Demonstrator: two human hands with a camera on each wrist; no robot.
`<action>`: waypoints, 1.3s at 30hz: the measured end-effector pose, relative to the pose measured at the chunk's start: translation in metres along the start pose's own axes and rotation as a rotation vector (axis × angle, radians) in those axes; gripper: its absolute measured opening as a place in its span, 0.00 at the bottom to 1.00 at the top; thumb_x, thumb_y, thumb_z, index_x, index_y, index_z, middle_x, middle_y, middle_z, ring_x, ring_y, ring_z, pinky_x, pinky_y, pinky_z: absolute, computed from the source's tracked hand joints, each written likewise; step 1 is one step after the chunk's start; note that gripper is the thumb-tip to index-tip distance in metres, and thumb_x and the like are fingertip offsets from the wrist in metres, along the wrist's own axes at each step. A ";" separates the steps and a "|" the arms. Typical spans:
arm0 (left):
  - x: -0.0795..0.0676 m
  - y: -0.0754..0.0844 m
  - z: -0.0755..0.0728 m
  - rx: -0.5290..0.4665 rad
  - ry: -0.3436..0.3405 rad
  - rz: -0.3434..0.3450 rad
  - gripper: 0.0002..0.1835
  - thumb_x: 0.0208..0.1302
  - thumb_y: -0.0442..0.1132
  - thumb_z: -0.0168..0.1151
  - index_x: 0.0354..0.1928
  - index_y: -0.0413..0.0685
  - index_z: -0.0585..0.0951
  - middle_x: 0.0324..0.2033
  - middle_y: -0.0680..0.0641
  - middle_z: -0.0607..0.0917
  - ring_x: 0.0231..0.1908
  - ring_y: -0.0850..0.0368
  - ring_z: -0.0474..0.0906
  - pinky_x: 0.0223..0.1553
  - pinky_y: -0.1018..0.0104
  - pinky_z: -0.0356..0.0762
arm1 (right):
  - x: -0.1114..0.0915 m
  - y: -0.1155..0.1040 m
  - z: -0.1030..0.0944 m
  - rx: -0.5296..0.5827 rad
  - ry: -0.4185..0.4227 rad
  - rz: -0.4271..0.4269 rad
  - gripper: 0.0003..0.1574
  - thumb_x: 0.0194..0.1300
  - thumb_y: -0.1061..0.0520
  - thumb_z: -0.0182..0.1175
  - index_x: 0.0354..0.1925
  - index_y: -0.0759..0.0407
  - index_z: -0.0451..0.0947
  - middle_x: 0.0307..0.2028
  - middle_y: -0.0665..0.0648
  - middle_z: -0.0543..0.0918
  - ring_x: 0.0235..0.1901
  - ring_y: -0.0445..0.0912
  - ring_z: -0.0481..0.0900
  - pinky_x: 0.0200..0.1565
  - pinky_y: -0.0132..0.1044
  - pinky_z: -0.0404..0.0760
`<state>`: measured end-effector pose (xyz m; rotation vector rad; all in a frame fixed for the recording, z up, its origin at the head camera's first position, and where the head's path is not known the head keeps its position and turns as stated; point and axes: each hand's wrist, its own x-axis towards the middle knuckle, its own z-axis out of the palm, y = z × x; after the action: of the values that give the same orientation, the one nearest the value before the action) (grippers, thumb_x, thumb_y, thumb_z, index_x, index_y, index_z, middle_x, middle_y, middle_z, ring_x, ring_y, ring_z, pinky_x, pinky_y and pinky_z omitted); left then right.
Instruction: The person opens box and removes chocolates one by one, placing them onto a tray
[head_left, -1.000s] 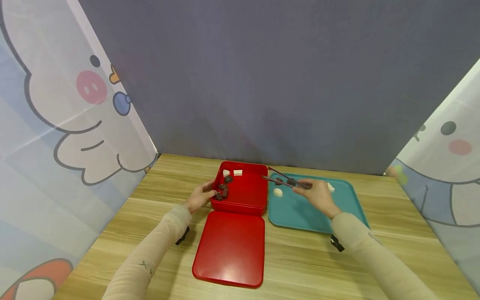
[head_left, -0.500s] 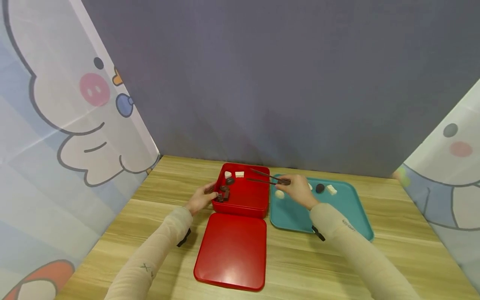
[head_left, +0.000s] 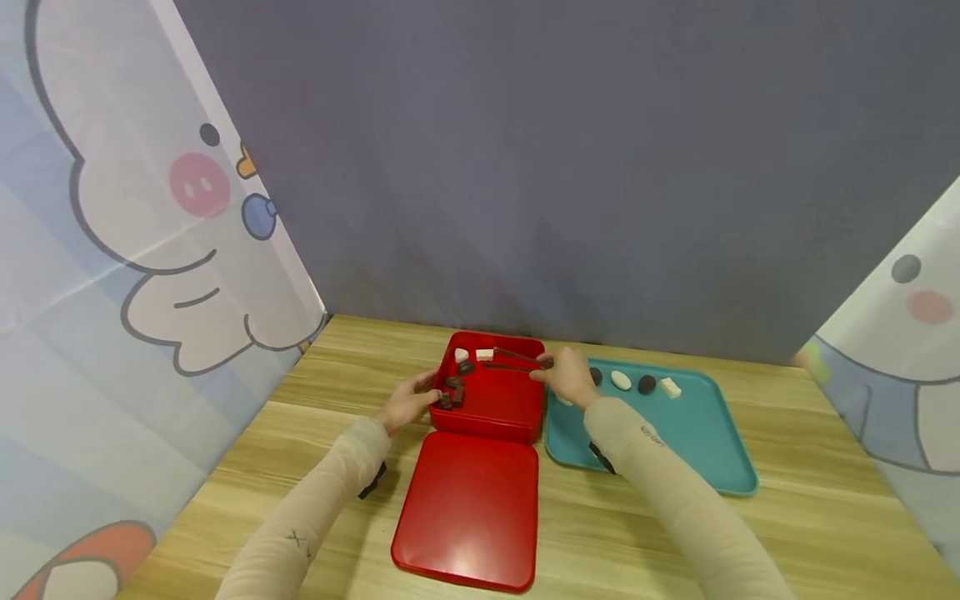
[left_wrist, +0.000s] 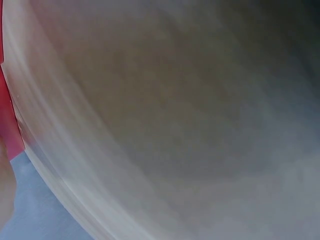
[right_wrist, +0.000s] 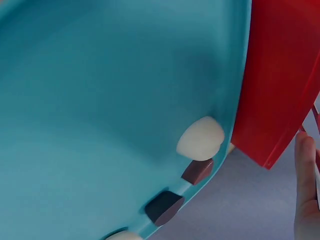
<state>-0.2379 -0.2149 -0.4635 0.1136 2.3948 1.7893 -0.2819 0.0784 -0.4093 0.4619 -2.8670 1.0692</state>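
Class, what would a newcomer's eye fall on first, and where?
Likely the bright red box far back on the table, a red lid in front. Next, the turquoise tray right of the box, bearing dark and white pieces; then the right hand, holding a thin tong-like tool over the box.

Wood-grain table (head_left: pixel 300 400), red box (head_left: pixel 487 427), red lid (head_left: pixel 468 508), teal tray (head_left: pixel 705 442)

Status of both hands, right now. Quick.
Left hand: holding the red box by its side.
Right hand: holding the dark tongs, their tips apart.
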 end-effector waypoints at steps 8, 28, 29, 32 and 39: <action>-0.001 0.001 0.003 0.003 -0.001 -0.019 0.30 0.65 0.34 0.51 0.68 0.41 0.58 0.65 0.38 0.63 0.64 0.42 0.60 0.61 0.50 0.64 | 0.005 -0.004 0.008 -0.068 0.025 0.033 0.18 0.52 0.56 0.68 0.41 0.65 0.82 0.34 0.60 0.85 0.33 0.51 0.78 0.37 0.42 0.78; -0.003 -0.003 0.000 -0.002 0.003 -0.026 0.29 0.65 0.34 0.52 0.68 0.44 0.59 0.65 0.39 0.64 0.64 0.44 0.62 0.59 0.52 0.67 | 0.009 -0.009 0.017 -0.087 0.029 -0.007 0.16 0.51 0.57 0.68 0.39 0.65 0.83 0.35 0.61 0.85 0.34 0.53 0.80 0.39 0.44 0.79; -0.003 -0.003 0.000 -0.002 -0.001 -0.021 0.29 0.65 0.34 0.51 0.68 0.44 0.59 0.65 0.39 0.64 0.64 0.44 0.61 0.60 0.51 0.67 | 0.010 -0.008 0.018 -0.091 0.032 -0.012 0.16 0.51 0.58 0.68 0.39 0.65 0.83 0.34 0.61 0.85 0.34 0.53 0.80 0.39 0.44 0.78; -0.003 -0.001 -0.001 -0.018 -0.005 -0.015 0.29 0.65 0.34 0.51 0.68 0.44 0.59 0.66 0.39 0.63 0.64 0.44 0.61 0.60 0.51 0.66 | 0.012 -0.009 0.019 -0.101 0.047 -0.028 0.15 0.51 0.58 0.68 0.38 0.65 0.84 0.34 0.61 0.85 0.34 0.53 0.80 0.39 0.43 0.78; -0.004 0.000 -0.002 -0.005 0.001 -0.020 0.29 0.65 0.34 0.51 0.68 0.44 0.60 0.65 0.39 0.64 0.64 0.43 0.62 0.59 0.51 0.67 | 0.012 -0.010 0.019 -0.086 0.049 -0.023 0.14 0.52 0.58 0.67 0.38 0.64 0.84 0.35 0.60 0.86 0.37 0.53 0.80 0.40 0.44 0.79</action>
<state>-0.2347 -0.2178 -0.4623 0.0876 2.3829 1.7870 -0.2891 0.0561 -0.4161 0.4553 -2.8438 0.9358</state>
